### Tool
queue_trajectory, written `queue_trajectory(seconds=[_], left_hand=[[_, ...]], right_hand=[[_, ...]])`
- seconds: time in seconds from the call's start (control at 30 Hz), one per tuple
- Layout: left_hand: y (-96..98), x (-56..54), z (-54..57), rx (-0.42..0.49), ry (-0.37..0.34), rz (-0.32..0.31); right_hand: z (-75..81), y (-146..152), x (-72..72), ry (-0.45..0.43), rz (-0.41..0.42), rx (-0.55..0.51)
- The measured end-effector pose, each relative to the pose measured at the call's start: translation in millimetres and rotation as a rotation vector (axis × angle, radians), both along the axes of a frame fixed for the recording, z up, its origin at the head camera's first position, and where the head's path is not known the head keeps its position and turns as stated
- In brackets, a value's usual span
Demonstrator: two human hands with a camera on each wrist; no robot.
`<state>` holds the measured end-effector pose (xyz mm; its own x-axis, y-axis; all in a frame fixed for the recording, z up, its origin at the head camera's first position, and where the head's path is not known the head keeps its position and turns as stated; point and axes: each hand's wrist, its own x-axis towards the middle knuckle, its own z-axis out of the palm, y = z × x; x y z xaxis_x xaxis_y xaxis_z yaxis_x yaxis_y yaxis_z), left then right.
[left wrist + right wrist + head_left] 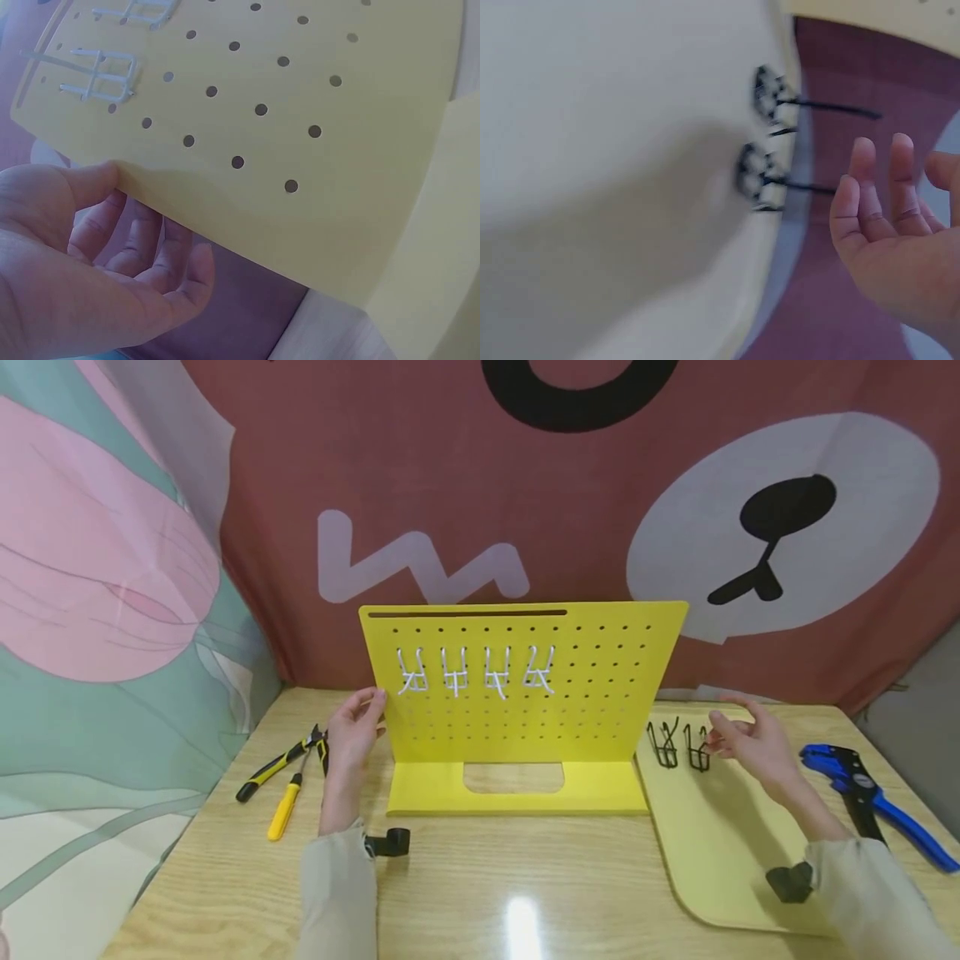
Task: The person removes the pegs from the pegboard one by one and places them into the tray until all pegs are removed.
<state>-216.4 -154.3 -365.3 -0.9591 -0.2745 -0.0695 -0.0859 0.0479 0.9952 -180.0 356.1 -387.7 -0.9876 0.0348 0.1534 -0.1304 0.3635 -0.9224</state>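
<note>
A yellow pegboard (480,747) stands upright on its base, with several white wire hooks (497,675) in a row across its upper left. My left hand (356,727) holds the board's left edge; in the left wrist view the thumb (97,180) lies at the edge and the fingers bend behind it. At the right, my right hand (753,745) hovers by two black wire hooks, the nearer one (697,750) and another one (664,747), at the back of a pale yellow tray (697,868). Its fingers are loosely bent, with nothing between them in the right wrist view.
Left of the board lie yellow-black pliers (273,774) and a yellow-handled screwdriver (284,812). A blue wire stripper (862,785) lies right of the tray. Behind the wooden table (517,868) hangs a printed cloth (420,468).
</note>
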Motion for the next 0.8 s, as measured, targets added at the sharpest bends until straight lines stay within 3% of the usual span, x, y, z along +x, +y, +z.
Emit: queue_trajectory(seconds=[0.17, 0.33, 0.57, 0.8], left_hand=[[-0.9, -0.8, -1.1, 0.007, 0.009, 0.003], [-0.2, 0.3, -1.2, 0.014, 0.016, 0.002], [0.5, 1.4, 0.2, 0.009, 0.014, 0.0], [-0.3, 1.3, 1.2, 0.006, 0.016, -0.005]], right_hand=[[22.1, -21, 2.5, 0.129, 0.037, -0.048], [34.5, -49, 9.0, 0.183, 0.068, -0.05], [11.4, -94, 22.9, 0.17, 0.122, -0.146], [-1.5, -140, 22.0, 0.14, 0.125, -0.172]])
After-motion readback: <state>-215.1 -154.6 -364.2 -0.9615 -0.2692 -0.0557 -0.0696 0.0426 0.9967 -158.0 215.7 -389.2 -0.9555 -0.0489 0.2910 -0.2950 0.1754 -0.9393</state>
